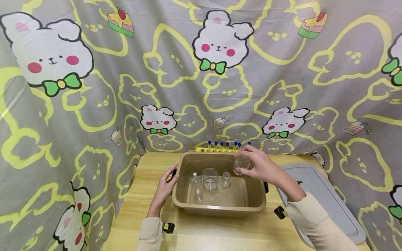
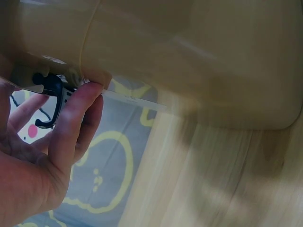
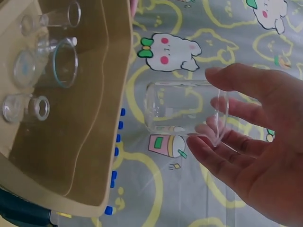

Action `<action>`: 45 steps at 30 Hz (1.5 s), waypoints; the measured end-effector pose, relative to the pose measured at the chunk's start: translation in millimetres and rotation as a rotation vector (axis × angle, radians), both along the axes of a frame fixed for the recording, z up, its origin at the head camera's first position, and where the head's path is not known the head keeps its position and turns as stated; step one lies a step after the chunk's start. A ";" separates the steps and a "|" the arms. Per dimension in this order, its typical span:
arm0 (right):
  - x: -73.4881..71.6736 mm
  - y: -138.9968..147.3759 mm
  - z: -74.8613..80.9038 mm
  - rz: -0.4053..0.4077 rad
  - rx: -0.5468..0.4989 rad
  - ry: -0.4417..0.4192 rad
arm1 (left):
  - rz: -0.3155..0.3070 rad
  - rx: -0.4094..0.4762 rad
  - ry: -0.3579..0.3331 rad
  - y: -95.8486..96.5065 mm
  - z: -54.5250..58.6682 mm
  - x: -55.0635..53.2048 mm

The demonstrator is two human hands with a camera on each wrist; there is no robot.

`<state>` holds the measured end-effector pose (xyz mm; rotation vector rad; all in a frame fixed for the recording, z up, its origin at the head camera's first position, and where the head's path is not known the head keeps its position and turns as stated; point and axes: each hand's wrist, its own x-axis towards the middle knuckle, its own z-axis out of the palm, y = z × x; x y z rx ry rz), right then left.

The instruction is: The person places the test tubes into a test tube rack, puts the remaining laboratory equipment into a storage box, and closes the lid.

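A clear glass beaker is held by the rim end between the thumb and fingers of my right hand. It is above the back right of a brown plastic storage box, tipped on its side in the right wrist view. My left hand grips the box's left edge, with its fingers around the black latch. Inside the box stand a larger glass beaker, a small glass bottle and other clear glassware on the left.
Behind the box is a yellow rack of tubes with blue caps. A grey lid lies on the wooden table at right. A patterned curtain encloses the table's back and sides.
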<state>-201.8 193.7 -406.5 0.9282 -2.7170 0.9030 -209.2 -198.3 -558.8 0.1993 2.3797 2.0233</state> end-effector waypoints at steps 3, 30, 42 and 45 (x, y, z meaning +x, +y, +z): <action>-4.3 -3.6 0.1 0.037 0.029 -0.041 | -0.003 0.001 -0.011 0.2 0.3 0.0; -31.5 -51.6 -37.8 0.325 0.263 -0.158 | 0.020 0.004 0.041 1.4 -3.1 -0.6; -40.0 -59.0 -52.2 0.379 0.312 -0.142 | 0.022 -0.010 0.025 1.5 -2.0 -3.0; -42.6 -63.0 -54.4 0.385 0.333 -0.123 | 0.018 -0.010 0.024 1.6 -1.7 -3.0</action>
